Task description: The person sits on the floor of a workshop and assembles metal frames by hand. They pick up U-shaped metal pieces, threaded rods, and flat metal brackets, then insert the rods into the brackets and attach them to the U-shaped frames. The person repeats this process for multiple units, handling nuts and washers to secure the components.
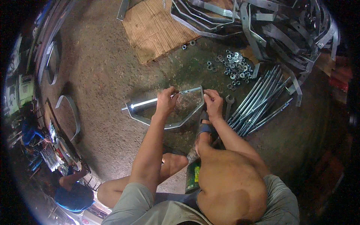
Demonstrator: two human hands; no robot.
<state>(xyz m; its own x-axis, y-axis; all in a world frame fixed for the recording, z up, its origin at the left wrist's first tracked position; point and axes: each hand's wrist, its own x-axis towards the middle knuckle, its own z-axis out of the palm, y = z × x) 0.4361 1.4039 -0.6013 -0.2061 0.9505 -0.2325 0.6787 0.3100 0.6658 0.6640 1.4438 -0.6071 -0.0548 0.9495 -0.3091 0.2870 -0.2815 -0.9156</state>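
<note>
One handheld bracket [172,126]; can [192,182], contents hidden

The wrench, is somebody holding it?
No, the wrench lies on the floor while the left hand holds a rod and the right hand touches a bent strip.

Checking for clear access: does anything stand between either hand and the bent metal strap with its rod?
Nothing visible does. The left hand is around the rod, and the right hand is at the right end of the strap. The wrench lies right of the right hand, not between.
</note>
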